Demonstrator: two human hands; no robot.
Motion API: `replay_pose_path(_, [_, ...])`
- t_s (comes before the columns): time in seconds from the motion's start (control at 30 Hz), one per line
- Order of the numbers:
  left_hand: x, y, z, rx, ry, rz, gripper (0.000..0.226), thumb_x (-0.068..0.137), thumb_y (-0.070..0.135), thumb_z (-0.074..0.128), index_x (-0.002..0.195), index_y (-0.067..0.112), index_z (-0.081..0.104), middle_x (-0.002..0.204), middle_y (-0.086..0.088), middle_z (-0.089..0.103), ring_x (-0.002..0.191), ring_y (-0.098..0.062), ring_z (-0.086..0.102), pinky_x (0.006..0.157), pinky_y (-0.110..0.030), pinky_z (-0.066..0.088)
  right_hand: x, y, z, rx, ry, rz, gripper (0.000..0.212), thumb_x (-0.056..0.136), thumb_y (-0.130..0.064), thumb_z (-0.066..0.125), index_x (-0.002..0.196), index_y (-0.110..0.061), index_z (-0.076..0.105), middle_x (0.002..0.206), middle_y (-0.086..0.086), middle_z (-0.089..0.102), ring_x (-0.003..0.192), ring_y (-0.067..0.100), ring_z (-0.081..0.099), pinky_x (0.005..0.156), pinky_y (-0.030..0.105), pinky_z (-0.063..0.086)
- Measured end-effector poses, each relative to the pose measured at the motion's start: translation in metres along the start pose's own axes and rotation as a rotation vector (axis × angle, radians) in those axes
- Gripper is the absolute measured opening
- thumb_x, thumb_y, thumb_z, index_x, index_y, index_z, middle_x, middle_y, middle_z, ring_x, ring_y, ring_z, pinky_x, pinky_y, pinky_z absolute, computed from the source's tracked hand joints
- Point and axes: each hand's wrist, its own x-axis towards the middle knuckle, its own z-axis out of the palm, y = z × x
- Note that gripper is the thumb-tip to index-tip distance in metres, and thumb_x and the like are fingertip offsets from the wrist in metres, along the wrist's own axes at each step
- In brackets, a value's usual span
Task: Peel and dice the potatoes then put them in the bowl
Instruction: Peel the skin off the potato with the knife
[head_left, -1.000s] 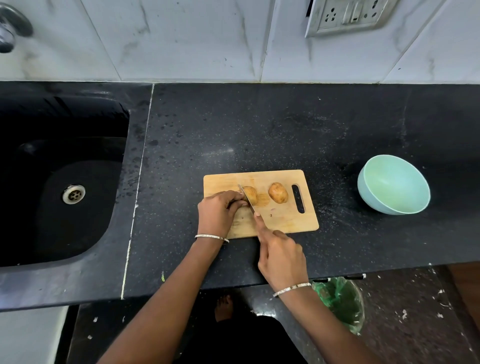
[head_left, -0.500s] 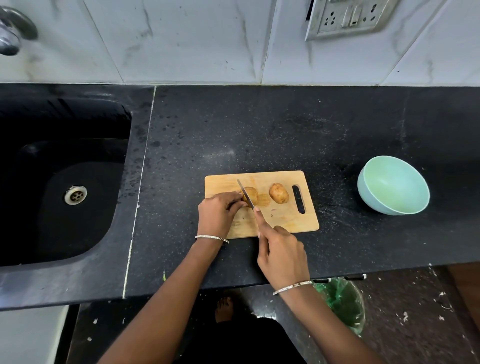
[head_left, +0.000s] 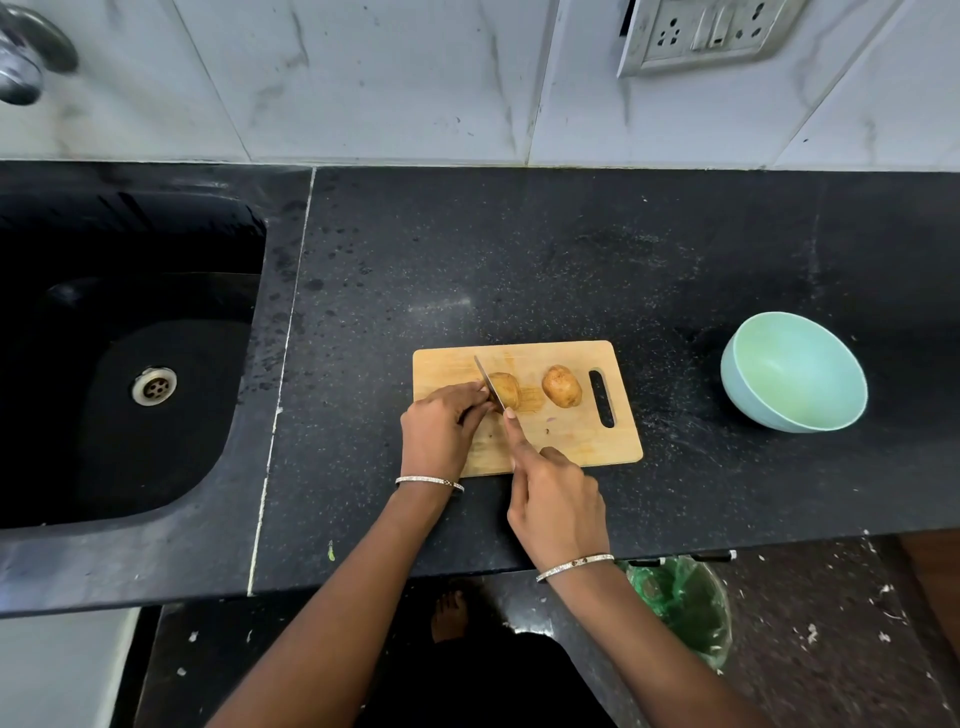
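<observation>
- While the left hand (head_left: 441, 436) steadies the left potato (head_left: 508, 389) with its fingers curled over the potato's 9 o'clock end, the right hand (head_left: 558, 499) holds the knife (head_left: 489, 385). Its forefinger lies straight along the back of the blade, and the other fingers wrap a handle that is hidden.
- The blade runs from 11 to 5 o'clock and sits on the left potato close to the left fingertips. How deep it has gone cannot be told.
- Both potatoes lie on the wooden cutting board (head_left: 571, 441), in its far half. The right potato (head_left: 562, 385), brown-skinned and whole, is just beside the left one at its 3 o'clock, apart from it and untouched.
- The board's slot handle is at its 3 o'clock end, and the board lies flat on the black speckled countertop (head_left: 519, 260).
- The pale green bowl (head_left: 740, 400) stands on the counter at 3 o'clock from the board, well apart from it. It is tipped slightly toward the camera, and its smooth inside shows down to the bottom.
- At 9 o'clock in the head view the black sink (head_left: 171, 457) is set into the counter, with a steel drain (head_left: 154, 385) in its floor.
- At 5 o'clock, below the counter edge, a bin (head_left: 680, 608) lined with a green bag stands on the floor. What lies in it cannot be made out.
- Each wrist wears a thin silver bangle.
</observation>
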Motion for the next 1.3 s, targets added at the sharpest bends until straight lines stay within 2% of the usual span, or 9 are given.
replay_pose_path(0.2, [-0.001,0.002,0.001,0.009,0.012,-0.010,0.009,0.076,0.015,0.080,0.085,0.014,0.079,0.095,0.003,0.076,0.085,-0.011,0.071,0.072,-0.020,0.053,0.005,-0.002,0.002,-0.039,0.002,-0.011,0.070,0.099,-0.021,0.046,0.153,-0.049,0.013,0.091,0.001,0.057,0.077,0.032,0.065,0.066,0.043,0.053])
replay_pose_path(0.57, [0.004,0.001,0.000,0.076,-0.023,0.051,0.005,0.078,0.015,0.077,0.082,0.019,0.077,0.089,0.007,0.075,0.080,-0.012,0.071,0.059,-0.030,0.056,0.017,-0.007,0.004,-0.061,0.025,-0.016,0.070,0.097,-0.018,0.047,0.154,-0.045,0.016,0.097,0.005,0.060,0.078,0.032,0.066,0.064,0.042,0.053])
replay_pose_path(0.87, [0.003,-0.003,0.003,0.021,-0.010,0.011,0.007,0.078,0.015,0.077,0.085,0.018,0.078,0.092,0.008,0.075,0.083,-0.010,0.071,0.066,-0.033,0.058,0.004,0.000,0.005,-0.095,-0.044,0.027,0.076,0.097,-0.016,0.047,0.154,-0.047,0.007,0.109,0.002,0.059,0.084,0.033,0.066,0.069,0.044,0.053])
replay_pose_path(1.17, [0.003,-0.001,0.001,0.015,0.005,0.015,0.009,0.077,0.014,0.078,0.086,0.016,0.078,0.091,0.005,0.076,0.082,-0.011,0.071,0.069,-0.031,0.059,0.003,0.001,0.009,-0.016,-0.001,0.021,0.070,0.097,-0.018,0.047,0.154,-0.046,0.018,0.095,0.005,0.062,0.080,0.034,0.066,0.069,0.044,0.054])
replay_pose_path(1.3, [0.003,0.000,-0.001,0.021,0.011,0.012,0.008,0.078,0.015,0.078,0.086,0.016,0.078,0.089,0.005,0.076,0.079,-0.011,0.071,0.068,-0.031,0.059,-0.028,0.018,0.012,0.019,0.023,-0.028,0.067,0.099,-0.024,0.048,0.152,-0.049,0.015,0.076,-0.003,0.050,0.066,0.026,0.063,0.062,0.041,0.055])
